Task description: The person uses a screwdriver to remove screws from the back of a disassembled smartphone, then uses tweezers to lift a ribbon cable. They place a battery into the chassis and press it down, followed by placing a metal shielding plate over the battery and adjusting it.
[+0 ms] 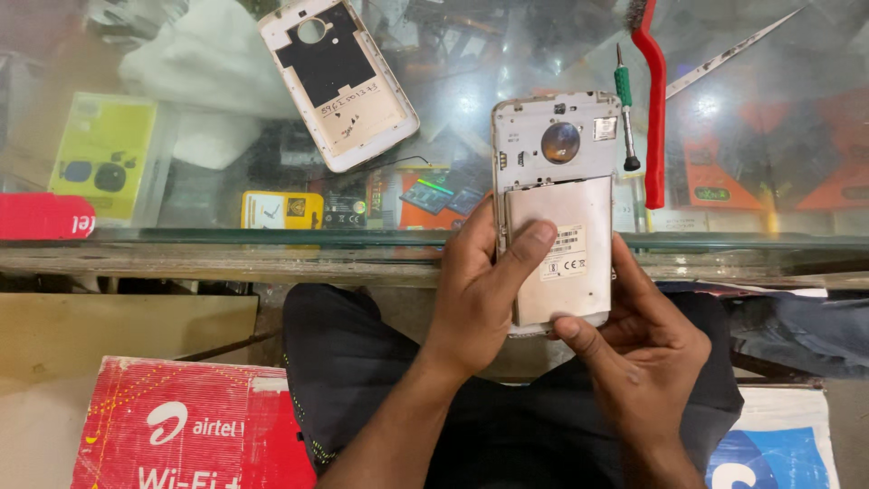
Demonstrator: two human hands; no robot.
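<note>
An opened phone (554,145) with its back off is held upright over the glass counter's front edge. A silver battery (563,263) with a small label sits in its lower half. My left hand (480,290) grips the phone's left side, thumb pressed on the battery's top left. My right hand (647,349) holds the lower right corner, thumb at the battery's bottom edge. The phone's removed white back cover (339,81) lies inside-up on the glass, up and left of the phone.
A green-handled screwdriver (625,109), a red-handled brush (654,109) and a thin metal blade (733,54) lie on the glass counter (226,237) to the right. Coloured boxes show under the glass. A red carton (181,426) stands at lower left beside my knees.
</note>
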